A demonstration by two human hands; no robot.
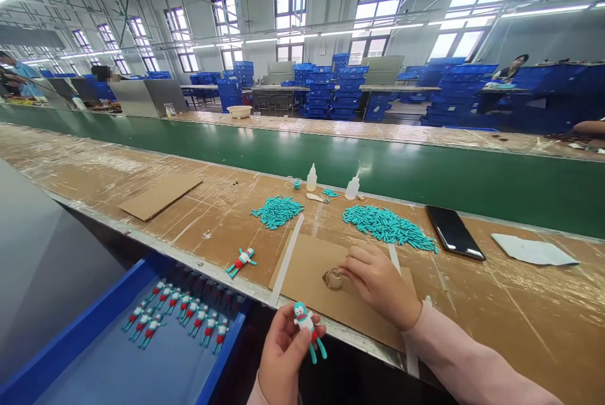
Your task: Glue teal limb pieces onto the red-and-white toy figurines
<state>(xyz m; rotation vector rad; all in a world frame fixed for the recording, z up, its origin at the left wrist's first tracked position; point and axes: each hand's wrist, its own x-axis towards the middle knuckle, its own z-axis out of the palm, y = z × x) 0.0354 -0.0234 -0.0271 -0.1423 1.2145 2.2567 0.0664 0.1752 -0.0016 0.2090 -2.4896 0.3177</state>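
Left hand: left hand (282,354) low at the near edge of the bench; fingers curled round a small toy figure (306,328), teal head up, red and white body, teal legs hanging below the fingers; held clear of the bench.
Right hand: right hand (378,285) resting on the cardboard sheet (309,273); fingertips pinched at a small clear ring or cap (333,278); whether it is gripped or only touched, cannot tell.
Figure position: in the left hand, just in front of the bench edge, near the right hand but apart from it.
Bench: taped brown worktop (496,317); two heaps of teal pieces, a smaller heap (278,210) to the left and a larger heap (388,226) to the right, both beyond the cardboard sheet; two small squeeze bottles (311,179) behind the heaps; one loose figure (241,261) lying flat left of the sheet; black phone (454,232) right of the larger heap; a white paper (533,249) further right.
Tray: blue tray (118,304) below the bench on the left; rows of like figures (182,317) laid side by side in it.
Step in hand (judgement): work on a single figure, seemingly at the stage of picking up a small part or dab from the ring on the sheet; figure not yet laid down.
Next move (judgement): calls for bringing the two hands together with fine fingertip control; figure to be kept steady and turned so the working face meets the right fingertips.
Beyond: green conveyor belt (378,165) behind the bench; stacked blue crates (347,93) across the hall.
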